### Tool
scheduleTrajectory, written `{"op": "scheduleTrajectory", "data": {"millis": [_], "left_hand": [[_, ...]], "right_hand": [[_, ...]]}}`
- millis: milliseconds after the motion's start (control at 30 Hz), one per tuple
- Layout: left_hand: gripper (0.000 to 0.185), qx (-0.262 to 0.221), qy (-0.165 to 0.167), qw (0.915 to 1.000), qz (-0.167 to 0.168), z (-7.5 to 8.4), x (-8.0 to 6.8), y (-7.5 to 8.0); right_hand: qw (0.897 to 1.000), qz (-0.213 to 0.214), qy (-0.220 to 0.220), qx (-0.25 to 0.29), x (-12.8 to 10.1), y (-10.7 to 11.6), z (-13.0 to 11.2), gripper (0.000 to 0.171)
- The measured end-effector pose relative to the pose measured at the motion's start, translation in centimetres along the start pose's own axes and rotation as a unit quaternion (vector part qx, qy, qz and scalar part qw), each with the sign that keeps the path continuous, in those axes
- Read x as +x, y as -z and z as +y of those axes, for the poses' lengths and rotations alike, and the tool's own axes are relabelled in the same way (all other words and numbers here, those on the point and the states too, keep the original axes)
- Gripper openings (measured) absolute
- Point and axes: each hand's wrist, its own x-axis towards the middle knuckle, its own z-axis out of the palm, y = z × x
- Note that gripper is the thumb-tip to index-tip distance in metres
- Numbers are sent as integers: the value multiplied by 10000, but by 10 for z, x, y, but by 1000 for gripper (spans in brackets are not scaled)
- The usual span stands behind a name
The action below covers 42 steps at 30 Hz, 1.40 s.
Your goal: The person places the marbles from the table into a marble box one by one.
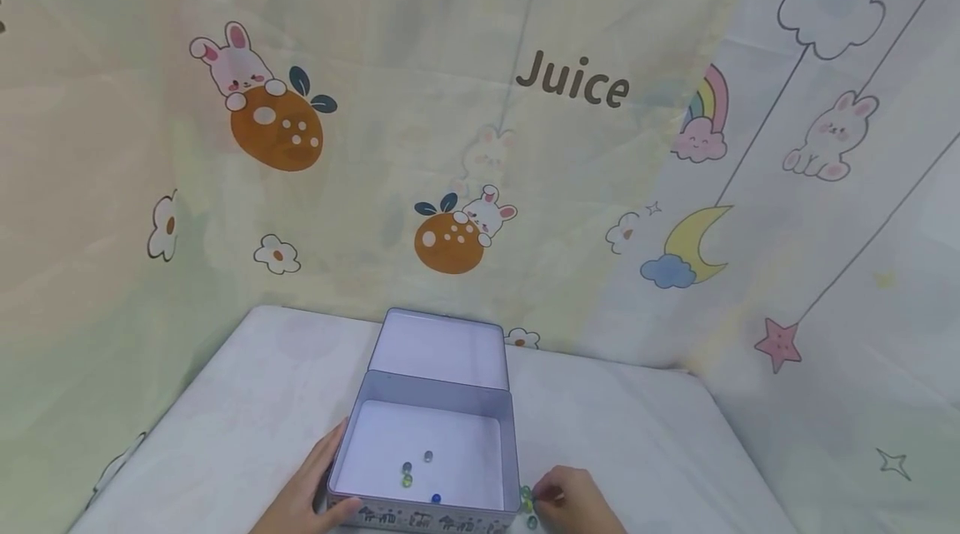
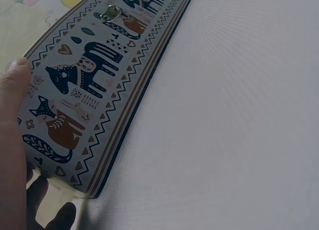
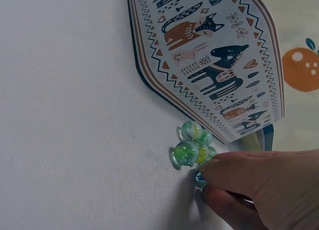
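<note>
A rectangular tin box (image 1: 457, 438) stands with its hinged lid (image 1: 442, 346) laid back, animal figures printed on its outer walls. Several glass marbles lie inside, among them a dark blue marble (image 1: 437, 499). My left hand (image 1: 311, 480) grips the box at its front left corner, thumb at the front rim and fingers along the side. Outside the right wall, my right hand (image 1: 573, 501) pinches a bluish marble (image 3: 200, 179) between thumb and fingertips, mostly hidden by them. Touching that spot is a cluster of green and yellow glass marbles (image 3: 186, 153) on the cloth.
White cloth (image 1: 622, 426) covers the table under the box. Behind and at both sides hang printed curtains (image 1: 360, 209) with rabbits, flowers and the word Juice. The raised lid reaches close to the back curtain.
</note>
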Motion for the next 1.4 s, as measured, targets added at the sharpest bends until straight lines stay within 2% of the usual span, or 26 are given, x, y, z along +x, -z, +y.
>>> {"op": "scheduleTrajectory", "data": {"millis": [233,400,467,600,767,867,1000,1067,1233,1400], "left_hand": [[96,-54,146,9998,-105,2,-1,-1],[95,-18,-34,9999,112,-1,-5,0],[95,36,-150,9995,263,-3,-6,1],[95,127,-374,9980,486,-5,-9,4],[94,205,-589,9958,668,-7,-10,6],[94,227,-627,9952,720,-7,-9,6],[93,202,-482,9970,576,-8,-6,5],[92,207,-435,9975,517,-8,-4,4],[93,200,-564,9968,525,-10,-1,-1],[94,142,-482,9977,465,-9,-1,-3]], "right_hand": [[9997,-170,130,-136,0,5,0,6],[9949,-19,982,-214,-3,18,-8,6],[9915,41,1291,-148,-2,27,-19,6],[9865,-31,1638,61,6,44,-48,10],[9724,-424,2268,-346,29,53,-87,7],[9662,-835,2306,-792,47,49,-109,8],[9537,-1250,2304,-1473,74,33,-127,8],[9478,-1362,2286,-1759,86,22,-129,8],[9355,-1556,2147,-2337,109,-5,-126,10],[9323,-1674,2070,-2449,121,-20,-125,10]]}}
